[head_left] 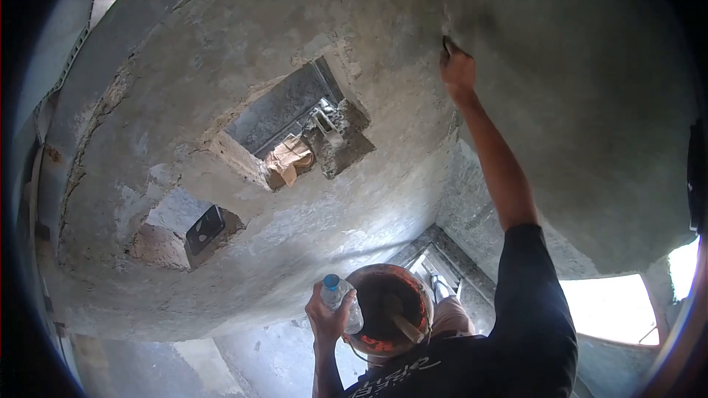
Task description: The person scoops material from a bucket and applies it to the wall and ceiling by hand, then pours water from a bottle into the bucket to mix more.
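Observation:
A clear plastic bottle [346, 304] with a blue cap is wrapped in the fingers of my left hand [324, 317], beside a bucket. My right hand [458, 70] is raised at the end of the outstretched arm, near the corner where two grey plastered walls [398, 103] meet. Its fingers are closed round a small dark object whose shape is mostly hidden, touching or nearly touching the plaster. The round bucket [426, 296] has an orange-stained rim, and a wooden handle [407, 328] leans inside it over dark contents.
Two openings are cut in the wall. The larger holds crumpled brown paper [290, 156] and a rough cement lump [343, 140]; the smaller holds a dark phone-like object [205, 229]. A bright opening [608, 309] lies at lower right. My foot [442, 287] shows beyond the bucket.

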`<move>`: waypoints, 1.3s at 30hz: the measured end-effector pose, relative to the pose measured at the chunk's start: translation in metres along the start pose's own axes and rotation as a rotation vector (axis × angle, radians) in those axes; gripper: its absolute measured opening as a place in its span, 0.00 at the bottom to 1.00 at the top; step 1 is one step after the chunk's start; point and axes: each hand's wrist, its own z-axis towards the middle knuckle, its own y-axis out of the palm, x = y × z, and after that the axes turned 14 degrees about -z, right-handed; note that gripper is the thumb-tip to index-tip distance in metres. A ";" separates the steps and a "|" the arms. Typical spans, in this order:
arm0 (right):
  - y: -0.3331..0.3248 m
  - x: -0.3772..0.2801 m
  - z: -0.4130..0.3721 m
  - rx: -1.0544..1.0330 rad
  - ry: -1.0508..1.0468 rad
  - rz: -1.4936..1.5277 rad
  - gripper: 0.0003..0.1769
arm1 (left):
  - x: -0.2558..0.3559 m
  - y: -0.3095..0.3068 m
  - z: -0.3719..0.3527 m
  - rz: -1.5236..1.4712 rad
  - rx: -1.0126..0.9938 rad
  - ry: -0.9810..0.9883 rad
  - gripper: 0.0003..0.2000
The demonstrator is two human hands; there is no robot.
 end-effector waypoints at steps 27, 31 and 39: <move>-0.217 -0.047 -0.343 -1.072 1.298 1.302 0.16 | -0.026 -0.027 -0.009 -0.066 0.092 -0.025 0.19; -0.217 -0.070 -0.355 -1.277 0.943 0.940 0.18 | -0.032 -0.035 -0.009 -0.024 0.147 -0.009 0.19; -0.194 -0.103 -0.424 -1.294 0.140 0.475 0.15 | -0.047 -0.045 -0.007 -0.071 0.272 -0.066 0.19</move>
